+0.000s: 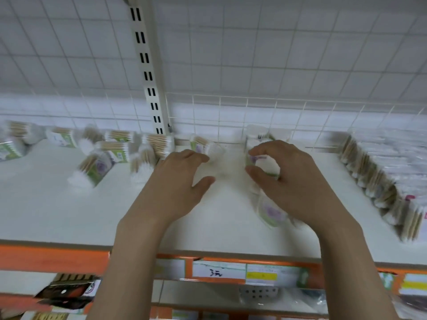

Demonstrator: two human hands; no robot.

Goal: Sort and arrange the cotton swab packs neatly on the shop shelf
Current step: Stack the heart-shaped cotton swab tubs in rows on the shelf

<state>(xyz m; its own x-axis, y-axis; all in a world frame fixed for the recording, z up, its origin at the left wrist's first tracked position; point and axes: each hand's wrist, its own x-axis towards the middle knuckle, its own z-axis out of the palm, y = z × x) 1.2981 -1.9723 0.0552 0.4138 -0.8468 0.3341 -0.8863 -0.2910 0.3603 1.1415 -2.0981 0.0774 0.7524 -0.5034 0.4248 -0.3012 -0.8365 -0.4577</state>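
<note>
On the far left of the flat white shop shelf [46, 204], many small clear packs of wooden-stick cotton swabs with green labels [97, 166] lie tipped over in a messy bunch near the back. Behind them stands a white metal post with black slots [147, 72], and a white wire grid wall [254, 54] runs across the back. In the middle, the left hand [179, 179] hovers over the shelf with its fingers spread wide and a little bent, holding nothing. Its fingertips are just beside one small swab pack [203, 146] that leans at the back. Next comes the right hand [284, 179], with its thumb and fingers curled round a clear pack of white-tipped swabs [260, 162]; the picture is blurry, so the grip is hard to see well. Another flat pack with a purple and green label [271, 212] lies on the shelf under this wrist. On the far right, a tidy row of swab packs [379, 179] stands side by side. Along the front edge runs an orange strip with white price tags [219, 270].
</note>
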